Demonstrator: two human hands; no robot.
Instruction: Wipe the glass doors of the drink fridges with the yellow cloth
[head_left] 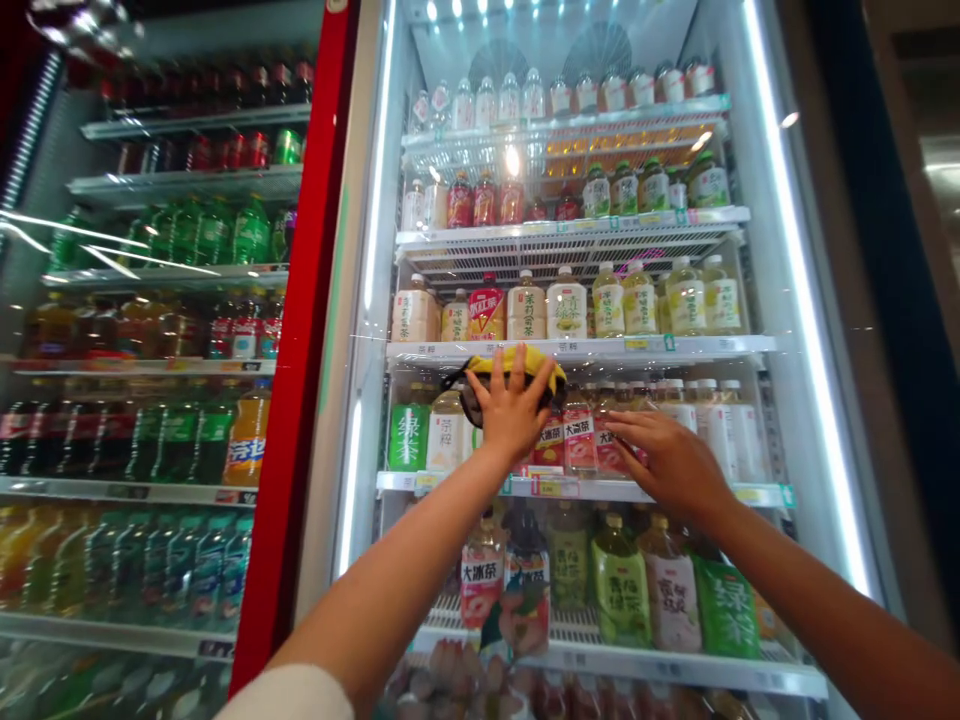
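My left hand (511, 410), fingers spread, holds a yellow and dark cloth (555, 378) flat against the glass door of a lit drinks fridge. A dark loop sticks out at the cloth's left side. My right hand (660, 455) is to the right and slightly lower, close to the glass, fingers stretched leftward and nothing seen in it. Behind the glass, around both hands, stand red-labelled tea bottles (578, 436), a green-labelled bottle (409, 436) and white-labelled bottles (739, 440). The cloth and my hands hide part of that row.
The fridge has a pale left frame (330, 400) and a dark right frame (847, 300). To the left stands a second fridge with a red edge (289, 400) and shelves of soda bottles (214, 235). Reflections lie on the glass.
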